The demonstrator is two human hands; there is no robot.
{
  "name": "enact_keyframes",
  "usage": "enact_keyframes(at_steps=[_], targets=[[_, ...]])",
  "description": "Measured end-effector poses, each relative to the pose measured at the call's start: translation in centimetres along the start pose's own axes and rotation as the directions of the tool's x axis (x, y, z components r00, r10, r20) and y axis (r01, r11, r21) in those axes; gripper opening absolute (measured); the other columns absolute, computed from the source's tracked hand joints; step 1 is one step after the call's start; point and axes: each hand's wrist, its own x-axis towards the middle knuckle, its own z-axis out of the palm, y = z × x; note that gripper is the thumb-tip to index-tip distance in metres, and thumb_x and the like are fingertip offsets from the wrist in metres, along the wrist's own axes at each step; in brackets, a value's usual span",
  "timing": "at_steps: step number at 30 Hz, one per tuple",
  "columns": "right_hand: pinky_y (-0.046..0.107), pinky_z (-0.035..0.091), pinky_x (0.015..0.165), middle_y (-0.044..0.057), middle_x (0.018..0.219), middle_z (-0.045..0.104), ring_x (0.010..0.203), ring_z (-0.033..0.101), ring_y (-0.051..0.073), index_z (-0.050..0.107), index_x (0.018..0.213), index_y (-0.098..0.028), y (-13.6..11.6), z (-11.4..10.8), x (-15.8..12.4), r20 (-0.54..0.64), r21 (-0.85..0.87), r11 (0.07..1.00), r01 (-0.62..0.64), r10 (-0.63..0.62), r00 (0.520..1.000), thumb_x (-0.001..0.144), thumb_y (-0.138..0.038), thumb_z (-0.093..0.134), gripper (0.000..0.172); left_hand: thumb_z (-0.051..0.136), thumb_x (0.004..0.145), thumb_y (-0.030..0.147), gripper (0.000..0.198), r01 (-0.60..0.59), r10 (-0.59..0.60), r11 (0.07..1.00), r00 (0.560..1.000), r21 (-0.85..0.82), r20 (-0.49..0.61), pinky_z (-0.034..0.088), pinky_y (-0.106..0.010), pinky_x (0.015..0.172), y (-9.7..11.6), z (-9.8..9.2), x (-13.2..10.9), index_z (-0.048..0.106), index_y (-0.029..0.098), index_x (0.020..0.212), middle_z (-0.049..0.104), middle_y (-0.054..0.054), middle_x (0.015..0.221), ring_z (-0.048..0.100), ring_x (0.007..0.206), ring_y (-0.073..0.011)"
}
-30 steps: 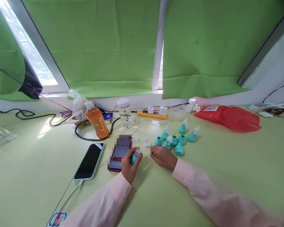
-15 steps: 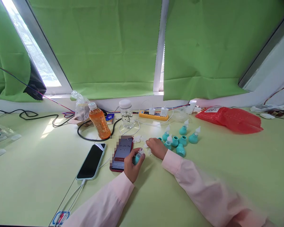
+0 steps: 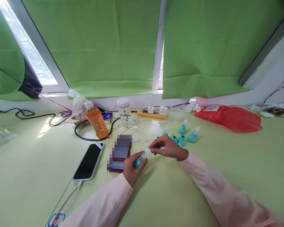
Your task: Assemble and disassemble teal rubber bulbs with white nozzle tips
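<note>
I log bright daylight on my feed: window [image 3: 41, 63] blown out at left, green blinds [image 3: 92, 47] backlit, sun patch on the tabletop [image 3: 44, 157]. Soft shadow beside left sleeve [image 3: 104, 201]. Right sleeve [image 3: 217, 189] blurred toward the corner; mosaic covers part of the red-edged smartphone [image 3: 120, 154].

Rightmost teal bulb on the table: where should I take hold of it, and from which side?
Best to pinch the bulb around its wide, rounded body, not by the narrow white tip, which points up and to the right. Coming from the near right looks best: the other bulbs are all to its left.
</note>
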Motion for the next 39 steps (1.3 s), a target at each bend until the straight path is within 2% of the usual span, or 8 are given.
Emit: enact_keyframes(at_steps=[4, 8, 12, 15, 20, 27, 33, 39], targets=[[0.023, 0.048, 0.052, 0.003, 0.058, 0.061, 0.052, 0.057, 0.011, 0.064, 0.074, -0.011, -0.2, -0.1, 0.2, 0.055, 0.104, 0.994, -0.039, 0.033, 0.998, 0.064, -0.028, 0.060, 0.021, 0.054, 0.072, 0.032, 0.027, -0.021, 0.021, 0.999, 1.000, 0.024, 0.008, 0.044, -0.026, 0.062, -0.2, 0.1, -0.1, 0.060, 0.014, 0.091, 0.065, -0.005, 0.080, 0.057, 0.067, -0.0161], [0.022, 0.046, 0.051, 0.002, 0.057, 0.060, 0.050, 0.055, 0.010, 0.065, 0.072, -0.011, -0.5, -0.2, 0.1, 0.109, 0.047, 0.999, -0.024, 0.019, 0.994, 0.064, -0.023, 0.059, 0.016, 0.054, 0.072, 0.031, 0.027, -0.043, 0.042, 0.999, 0.999, 0.024, 0.009, 0.044, -0.026, 0.065, -0.3, 0.1, -0.1, 0.060, 0.014, 0.092, 0.064, -0.006, 0.083, 0.057, 0.071, -0.0165], [0.022, 0.046, 0.051, 0.003, 0.058, 0.061, 0.048, 0.054, 0.010, 0.065, 0.071, -0.011, -0.6, -0.4, -0.1, 0.174, 0.010, 1.000, -0.029, 0.027, 0.984, 0.064, -0.019, 0.057, 0.014, 0.052, 0.074, 0.032, 0.029, -0.100, 0.095, 0.992, 0.993, 0.075, 0.072, 0.041, -0.023, 0.057, -0.1, 0.1, -0.1, 0.059, 0.015, 0.096, 0.060, -0.004, 0.071, 0.053, 0.061, -0.0132], [0.022, 0.046, 0.051, 0.003, 0.057, 0.061, 0.050, 0.055, 0.010, 0.066, 0.072, -0.011, -0.6, -0.4, -0.1, 0.183, -0.001, 0.999, -0.037, 0.037, 0.982, 0.064, -0.020, 0.057, 0.014, 0.050, 0.076, 0.032, 0.029, -0.127, 0.117, 0.986, 0.988, 0.105, 0.096, 0.038, -0.022, 0.053, 0.0, 0.0, -0.2, 0.058, 0.015, 0.099, 0.056, -0.003, 0.068, 0.049, 0.057, -0.0113], [0.022, 0.047, 0.051, 0.003, 0.057, 0.063, 0.051, 0.057, 0.012, 0.066, 0.073, -0.011, -0.5, -0.1, -0.2, 0.171, 0.028, 0.995, -0.094, 0.087, 0.981, 0.060, -0.024, 0.061, 0.018, 0.049, 0.077, 0.031, 0.031, -0.160, 0.145, 0.980, 0.981, 0.118, 0.128, 0.039, -0.022, 0.058, 0.0, -0.1, -0.3, 0.053, 0.017, 0.105, 0.056, -0.003, 0.074, 0.051, 0.063, -0.0118], [0.020, 0.046, 0.049, 0.004, 0.058, 0.063, 0.051, 0.057, 0.011, 0.067, 0.075, -0.010, -0.6, 0.0, -0.1, 0.221, 0.017, 0.993, -0.116, 0.109, 0.969, 0.063, -0.024, 0.059, 0.020, 0.050, 0.077, 0.031, 0.026, -0.168, 0.152, 0.975, 0.982, 0.146, 0.113, 0.040, -0.022, 0.056, -0.3, 0.1, -0.5, 0.057, 0.016, 0.097, 0.056, -0.003, 0.070, 0.052, 0.061, -0.0118], [0.021, 0.048, 0.051, 0.004, 0.058, 0.062, 0.049, 0.057, 0.010, 0.066, 0.076, -0.009, 0.5, 0.1, 0.2, 0.321, 0.156, 0.977, -0.148, 0.091, 0.943, 0.064, -0.028, 0.060, 0.024, 0.053, 0.074, 0.033, 0.024, -0.194, 0.185, 0.965, 0.980, 0.174, 0.066, 0.040, -0.023, 0.056, -0.7, 0.3, -0.8, 0.059, 0.015, 0.089, 0.058, -0.003, 0.069, 0.052, 0.060, -0.0121], [0.020, 0.046, 0.049, 0.004, 0.058, 0.063, 0.051, 0.057, 0.011, 0.067, 0.075, -0.010, 1.2, 0.5, 0.2, 0.248, 0.134, 0.986, -0.101, 0.065, 0.966, 0.061, -0.034, 0.062, 0.028, 0.053, 0.074, 0.033, 0.025, -0.161, 0.155, 0.977, 0.987, 0.142, 0.050, 0.040, -0.022, 0.054, -0.4, 0.2, -0.7, 0.058, 0.013, 0.088, 0.057, -0.002, 0.066, 0.052, 0.058, -0.0119]])
